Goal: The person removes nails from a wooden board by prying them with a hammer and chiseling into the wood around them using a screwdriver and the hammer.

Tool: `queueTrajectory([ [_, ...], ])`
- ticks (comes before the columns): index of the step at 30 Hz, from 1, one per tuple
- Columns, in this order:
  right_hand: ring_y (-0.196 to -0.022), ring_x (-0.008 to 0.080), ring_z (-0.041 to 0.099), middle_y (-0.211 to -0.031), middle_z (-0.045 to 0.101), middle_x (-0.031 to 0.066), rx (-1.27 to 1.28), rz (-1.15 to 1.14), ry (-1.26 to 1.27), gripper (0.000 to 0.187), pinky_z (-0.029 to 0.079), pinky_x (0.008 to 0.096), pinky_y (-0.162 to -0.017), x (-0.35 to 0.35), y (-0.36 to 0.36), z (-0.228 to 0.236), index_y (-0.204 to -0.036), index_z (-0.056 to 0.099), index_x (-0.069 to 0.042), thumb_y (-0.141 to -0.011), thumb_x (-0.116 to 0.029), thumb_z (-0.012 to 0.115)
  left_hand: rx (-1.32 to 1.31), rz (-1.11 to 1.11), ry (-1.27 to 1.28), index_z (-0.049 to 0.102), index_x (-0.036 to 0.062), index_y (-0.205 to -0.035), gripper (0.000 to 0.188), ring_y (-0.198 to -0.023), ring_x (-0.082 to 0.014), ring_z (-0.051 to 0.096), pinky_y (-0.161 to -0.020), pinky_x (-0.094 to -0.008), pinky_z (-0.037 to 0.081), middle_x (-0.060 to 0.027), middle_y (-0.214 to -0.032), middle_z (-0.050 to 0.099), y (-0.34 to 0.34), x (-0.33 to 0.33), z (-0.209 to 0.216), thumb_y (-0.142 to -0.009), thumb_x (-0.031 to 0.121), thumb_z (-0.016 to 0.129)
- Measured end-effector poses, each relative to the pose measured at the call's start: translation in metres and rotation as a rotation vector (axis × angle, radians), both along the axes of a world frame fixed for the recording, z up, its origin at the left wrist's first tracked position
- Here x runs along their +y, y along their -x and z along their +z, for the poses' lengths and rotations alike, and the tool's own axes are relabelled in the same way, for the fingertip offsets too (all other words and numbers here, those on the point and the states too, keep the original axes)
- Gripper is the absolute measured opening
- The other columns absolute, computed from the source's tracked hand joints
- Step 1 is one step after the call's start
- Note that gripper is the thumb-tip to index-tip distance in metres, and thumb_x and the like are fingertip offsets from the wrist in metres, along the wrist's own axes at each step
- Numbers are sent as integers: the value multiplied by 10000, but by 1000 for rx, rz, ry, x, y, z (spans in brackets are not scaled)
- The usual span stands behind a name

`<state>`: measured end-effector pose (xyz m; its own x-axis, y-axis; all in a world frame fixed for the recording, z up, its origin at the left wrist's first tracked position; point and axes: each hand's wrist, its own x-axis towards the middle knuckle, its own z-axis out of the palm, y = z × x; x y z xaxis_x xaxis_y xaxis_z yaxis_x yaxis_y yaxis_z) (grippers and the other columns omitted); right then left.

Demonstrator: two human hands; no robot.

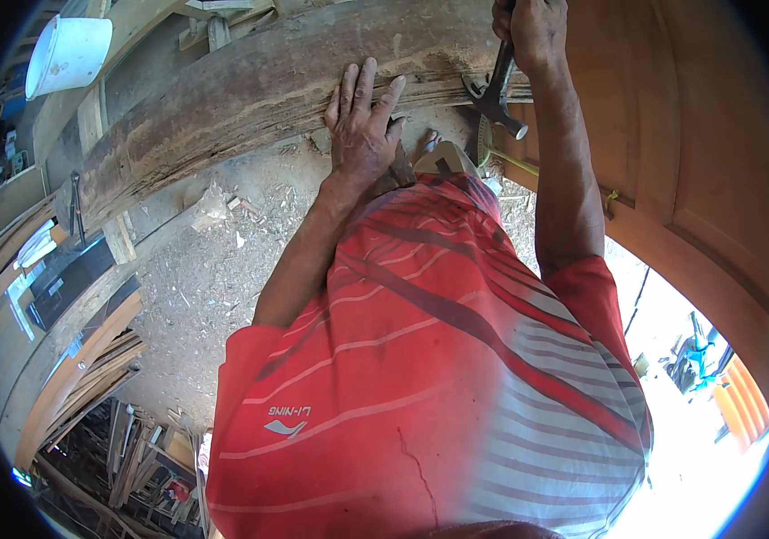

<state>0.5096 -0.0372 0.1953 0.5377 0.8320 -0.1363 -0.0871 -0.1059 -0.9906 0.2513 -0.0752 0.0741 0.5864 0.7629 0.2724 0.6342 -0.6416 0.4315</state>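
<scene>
A long, thick timber plank (241, 90) with a rough, splintered near edge runs across the top of the head view. My left hand (362, 130) lies on that edge, palm down with its fingers stretched out and apart. Beside its wrist, a dark brown piece (398, 166) is partly hidden, and I cannot make out its kind. At the top right, my right hand (533, 36) is closed around the handle of a claw hammer (497, 101). The hammer's metal head hangs below the hand, by the plank's right part.
A white bucket (75, 54) stands at the far left. Pliers-like tool (76, 202) and stacked boards (97, 377) are on the left. Wood chips litter the ground (214, 287). A large brown wooden panel (717, 135) rises close on the right.
</scene>
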Motion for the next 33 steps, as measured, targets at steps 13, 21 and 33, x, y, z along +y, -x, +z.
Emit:
queueTrajectory([
  [13, -720, 359, 674, -851, 592, 123, -1030, 712, -324, 381, 541, 473, -670, -81, 189, -31, -967, 533, -68, -869, -378, 732, -3, -96, 58, 459, 226, -1539, 693, -1529, -379, 247, -1194, -557, 226, -140, -1655, 287, 11, 3, 0, -898, 327, 703],
  [21, -577, 214, 586, -750, 638, 111, -365, 256, 183, 371, 509, 365, -576, -98, 144, 6, -1026, 602, -26, -922, -340, 771, -345, -225, 189, 510, 163, -1483, 677, -1442, -357, 391, -1176, -544, 268, -136, -1578, 396, 8, 12, -12, -861, 248, 764],
  [33, -478, 124, 464, -793, 520, 42, -62, 63, -661, 800, 401, 274, -408, -183, 82, 144, -1218, 558, -14, -762, -615, 822, -249, -430, 121, 748, 132, -1036, 180, -993, -296, 637, -902, -432, 486, -68, -977, 717, -70, 49, -2, -870, 195, 773],
])
